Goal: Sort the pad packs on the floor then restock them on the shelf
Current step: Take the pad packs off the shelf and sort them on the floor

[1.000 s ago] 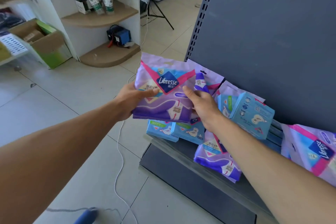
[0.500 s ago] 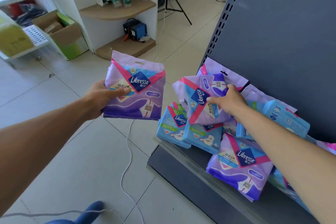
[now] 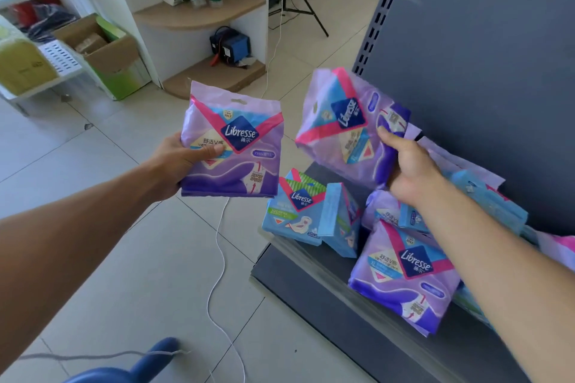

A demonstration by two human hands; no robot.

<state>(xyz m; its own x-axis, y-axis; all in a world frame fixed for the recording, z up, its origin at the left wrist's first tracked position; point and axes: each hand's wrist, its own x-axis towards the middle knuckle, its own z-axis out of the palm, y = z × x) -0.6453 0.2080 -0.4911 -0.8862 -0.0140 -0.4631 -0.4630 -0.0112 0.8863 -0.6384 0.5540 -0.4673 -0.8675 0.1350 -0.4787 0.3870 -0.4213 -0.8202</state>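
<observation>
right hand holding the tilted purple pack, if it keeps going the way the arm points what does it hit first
Likely the grey shelf back panel: the right hand with its purple pack points up toward its perforated left edge, though depth is unclear.

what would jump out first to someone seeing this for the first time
Two purple Libresse pad packs held up in mid-air: the left hand holds an upright purple pack over the tiled floor, and the right hand grips a tilted purple pack, somewhat blurred, above the shelf. Below lies a jumbled heap of purple and blue packs on the grey shelf.
</observation>
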